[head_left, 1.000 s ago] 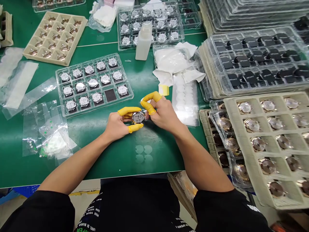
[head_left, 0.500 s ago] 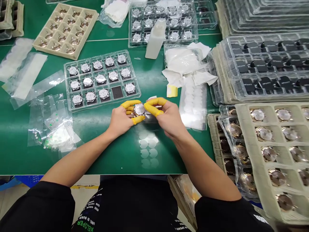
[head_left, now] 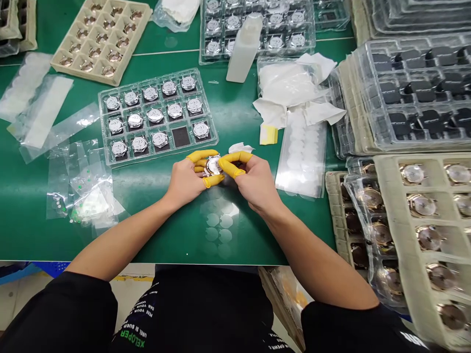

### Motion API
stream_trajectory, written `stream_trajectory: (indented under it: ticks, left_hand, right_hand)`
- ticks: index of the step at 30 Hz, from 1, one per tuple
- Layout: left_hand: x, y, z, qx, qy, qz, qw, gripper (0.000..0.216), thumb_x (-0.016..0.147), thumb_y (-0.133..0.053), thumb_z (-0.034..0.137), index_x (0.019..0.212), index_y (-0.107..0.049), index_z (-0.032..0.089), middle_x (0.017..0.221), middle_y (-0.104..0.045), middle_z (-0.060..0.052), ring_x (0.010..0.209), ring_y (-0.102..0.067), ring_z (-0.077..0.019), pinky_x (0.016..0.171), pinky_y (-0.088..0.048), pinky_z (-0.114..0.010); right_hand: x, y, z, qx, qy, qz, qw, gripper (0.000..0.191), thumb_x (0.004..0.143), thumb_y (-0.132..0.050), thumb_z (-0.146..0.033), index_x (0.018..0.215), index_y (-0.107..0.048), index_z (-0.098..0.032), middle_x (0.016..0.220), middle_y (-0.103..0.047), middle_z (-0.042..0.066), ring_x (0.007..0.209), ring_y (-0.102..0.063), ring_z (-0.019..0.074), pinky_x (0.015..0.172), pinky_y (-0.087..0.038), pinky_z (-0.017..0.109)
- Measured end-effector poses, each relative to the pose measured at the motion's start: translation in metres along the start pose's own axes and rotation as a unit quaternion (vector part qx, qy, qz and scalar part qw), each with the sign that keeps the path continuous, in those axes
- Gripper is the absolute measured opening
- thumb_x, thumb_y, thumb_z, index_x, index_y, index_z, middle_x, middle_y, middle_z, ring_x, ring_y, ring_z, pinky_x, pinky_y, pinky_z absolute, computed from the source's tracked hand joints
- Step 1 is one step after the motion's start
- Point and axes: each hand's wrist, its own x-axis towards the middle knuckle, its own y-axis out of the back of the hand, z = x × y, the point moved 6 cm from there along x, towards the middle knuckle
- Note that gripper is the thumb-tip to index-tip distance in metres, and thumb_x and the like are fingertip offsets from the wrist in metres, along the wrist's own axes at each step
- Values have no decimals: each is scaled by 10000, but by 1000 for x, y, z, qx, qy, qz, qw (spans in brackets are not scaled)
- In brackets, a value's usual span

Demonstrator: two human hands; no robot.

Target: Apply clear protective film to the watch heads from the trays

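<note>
My left hand [head_left: 187, 179], with yellow finger cots on its fingertips, grips a silver watch head [head_left: 212, 165] by its sides, its round pale face tilted toward the right. My right hand [head_left: 250, 176], also in yellow cots, has thumb and forefinger pinched together at the watch head's right edge. Whatever lies between those fingertips is hidden. Just beyond the hands, a clear plastic tray [head_left: 142, 158] holds several silver watch heads, and one front-row pocket shows only its black pad. A sheet of round clear stickers [head_left: 219, 228] lies on the green table below the hands.
A white bottle [head_left: 245, 51] stands behind, near another watch tray [head_left: 257, 55]. White tissues [head_left: 283, 88] and a sticker strip [head_left: 301, 162] lie to the right, beside stacked trays [head_left: 368, 98]. A beige tray [head_left: 110, 81] sits back left; plastic film scraps [head_left: 91, 196] lie at left.
The watch head has tilted in my left hand, its face turned more to the right. My right fingertips have drawn closer together at its edge. The view has shifted slightly.
</note>
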Motion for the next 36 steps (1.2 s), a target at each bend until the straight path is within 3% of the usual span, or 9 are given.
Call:
stream_trajectory:
  ticks: [8, 18, 23, 25, 28, 31, 34, 36]
  left_hand:
    - [1, 0, -1, -3, 2, 0, 1000, 608, 624, -907, 249, 1208, -749, 193, 1025, -812, -43, 953, -777, -200, 890, -669, -332]
    - [0, -1, -1, -8, 1, 0, 1000, 608, 623, -911, 247, 1205, -744, 192, 1039, -811, -46, 969, -776, -201, 891, -664, -326]
    - [0, -1, 0, -3, 5, 11, 1000, 629, 609, -924, 264, 1206, -741, 188, 994, -795, -40, 924, -763, -191, 874, -662, -326]
    - [-1, -1, 0, 2, 11, 13, 1000, 630, 607, -926, 264, 1206, -747, 190, 951, -783, -28, 882, -752, -176, 858, -660, -318]
    - [-2, 0, 0, 11, 13, 17, 1000, 612, 612, -926, 264, 1197, -759, 197, 911, -766, -15, 839, -735, -157, 839, -654, -302]
    - [-2, 1, 1, 20, 12, 25, 999, 596, 612, -925, 262, 1184, -768, 200, 892, -757, -8, 817, -726, -146, 822, -647, -288]
    - [-2, 1, 2, 15, 9, 24, 1000, 611, 601, -934, 271, 1184, -765, 199, 883, -761, -2, 802, -732, -145, 810, -650, -284]
    - [-2, 0, 2, 10, 7, 21, 1000, 620, 595, -936, 268, 1186, -762, 196, 885, -769, -2, 792, -735, -143, 795, -652, -278]
  right_hand:
    - [2, 2, 0, -56, 43, 7, 998, 348, 752, -862, -529, 882, -788, -214, 925, -773, 47, 813, -667, 189, 699, -548, 339]
    - [1, 3, 4, -92, 62, 9, 994, 281, 820, -809, -478, 919, -762, -220, 953, -757, 52, 851, -621, 192, 734, -533, 346]
    - [-1, 12, 0, -112, 136, 106, 979, 367, 901, -763, -439, 1198, -645, -259, 1094, -716, 48, 942, -652, 178, 785, -533, 331]
    - [-1, 18, -5, -107, 166, 140, 970, 318, 966, -695, -507, 1156, -632, -260, 1057, -682, 44, 940, -642, 166, 789, -529, 319]
    - [6, 29, -7, -62, 148, 152, 975, 403, 996, -624, -615, 869, -598, -234, 809, -565, 3, 746, -558, 123, 661, -472, 276]
    - [13, 34, -8, 6, 104, 120, 987, 519, 953, -663, -657, 720, -504, -222, 677, -408, -33, 553, -363, 77, 482, -299, 242]
    - [14, 30, -14, 43, 87, 76, 992, 361, 875, -790, -557, 891, -613, -243, 814, -528, -16, 544, -404, 60, 422, -238, 219]
    - [13, 26, -15, 50, 52, 57, 996, 386, 799, -861, -468, 1059, -650, -277, 961, -611, 2, 581, -508, 70, 387, -250, 204]
